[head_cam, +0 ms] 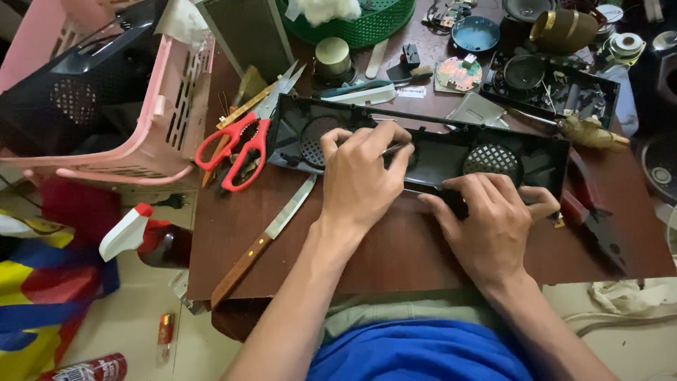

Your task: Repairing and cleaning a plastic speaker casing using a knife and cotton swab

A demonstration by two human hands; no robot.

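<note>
Both hands (360,176) grip black housing (437,152).

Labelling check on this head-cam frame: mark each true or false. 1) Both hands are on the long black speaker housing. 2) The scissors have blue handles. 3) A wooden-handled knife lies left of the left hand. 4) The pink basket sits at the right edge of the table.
1) True: the left hand and right hand rest on the black housing.
2) False: the scissors have red handles.
3) True: the knife lies there.
4) False: the pink basket is at the left.
</note>
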